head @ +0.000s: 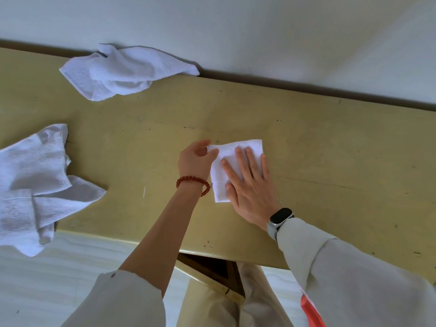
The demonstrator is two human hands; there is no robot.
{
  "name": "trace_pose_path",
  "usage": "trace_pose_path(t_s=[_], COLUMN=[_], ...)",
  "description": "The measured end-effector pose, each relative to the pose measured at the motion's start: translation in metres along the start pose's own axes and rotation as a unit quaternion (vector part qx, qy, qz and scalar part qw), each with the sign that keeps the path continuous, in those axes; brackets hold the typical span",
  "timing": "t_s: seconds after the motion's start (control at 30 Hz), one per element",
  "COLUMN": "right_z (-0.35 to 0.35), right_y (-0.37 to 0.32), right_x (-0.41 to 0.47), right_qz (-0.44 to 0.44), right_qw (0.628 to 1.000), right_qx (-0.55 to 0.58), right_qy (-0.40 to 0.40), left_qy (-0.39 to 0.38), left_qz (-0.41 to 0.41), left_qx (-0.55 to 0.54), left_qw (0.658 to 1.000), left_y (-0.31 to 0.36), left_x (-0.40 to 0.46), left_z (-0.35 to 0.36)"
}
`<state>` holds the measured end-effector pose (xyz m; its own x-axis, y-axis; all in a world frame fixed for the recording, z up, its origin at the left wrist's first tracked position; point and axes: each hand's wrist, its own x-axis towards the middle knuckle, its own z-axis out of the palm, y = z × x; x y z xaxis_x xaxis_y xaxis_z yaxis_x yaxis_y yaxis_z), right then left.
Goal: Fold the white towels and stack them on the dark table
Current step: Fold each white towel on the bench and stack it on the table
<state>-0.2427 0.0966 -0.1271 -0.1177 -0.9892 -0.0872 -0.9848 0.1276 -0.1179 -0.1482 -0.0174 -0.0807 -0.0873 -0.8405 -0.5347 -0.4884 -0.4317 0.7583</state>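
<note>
One folded towel (236, 171), soft and light: my right hand (250, 187) presses flat, left hand (195, 159) pinches its corner; I'd lift by edges.

**Hands working a small folded towel at frame centre**

A folded white towel (236, 171) is lying on the yellowish table (330, 149) near the middle of the frame. The right hand (250, 185) is pressing flat on it with fingers spread, a watch (280, 217) sitting on its wrist. The left hand (197, 159), wearing a red bead bracelet (193, 181), is pinching the towel's upper left corner. A crumpled towel (122, 69) is lying at upper left against the wall (236, 31); another loose towel (35, 185) is hanging over the table's left near edge.
</note>
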Motion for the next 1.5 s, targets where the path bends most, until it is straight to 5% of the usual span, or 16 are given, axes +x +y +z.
trace_pose_path(t_s=[0.33,0.53,0.7,0.97,1.1,1.23,1.33,1.5], right_z=[-0.001,-0.020,-0.011,-0.003,-0.011,-0.020,-0.019,-0.037], right_y=[0.000,-0.002,0.001,0.018,0.025,0.027,0.035,0.064], right_x=[0.000,0.009,0.020,0.019,0.018,-0.016,-0.050,-0.038], right_qz=[-0.003,-0.028,-0.012,0.011,-0.006,-0.083,-0.169,-0.078], right_qw=[1.000,0.996,0.999,0.999,0.999,0.992,0.984,0.997], right_qx=[0.018,0.026,-0.013,0.007,0.038,0.074,0.051,-0.010], right_qy=[-0.008,0.081,0.029,-0.035,-0.022,0.059,0.029,0.024], left_qy=[0.076,0.087,0.017,-0.060,-0.098,-0.069,-0.045,-0.045], left_qz=[0.159,0.371,0.371,0.334,0.314,0.408,0.453,0.503], left_qx=[0.148,0.351,0.504,0.571,0.558,0.473,0.462,0.440], left_qw=[0.973,0.855,0.780,0.747,0.762,0.778,0.761,0.742], left_y=[-0.017,-0.048,-0.061,-0.063,-0.059,-0.057,-0.061,-0.059], left_x=[-0.001,-0.009,-0.012,-0.004,-0.002,-0.010,-0.015,-0.041], left_z=[0.006,0.000,0.003,-0.004,-0.008,-0.020,-0.027,-0.022])
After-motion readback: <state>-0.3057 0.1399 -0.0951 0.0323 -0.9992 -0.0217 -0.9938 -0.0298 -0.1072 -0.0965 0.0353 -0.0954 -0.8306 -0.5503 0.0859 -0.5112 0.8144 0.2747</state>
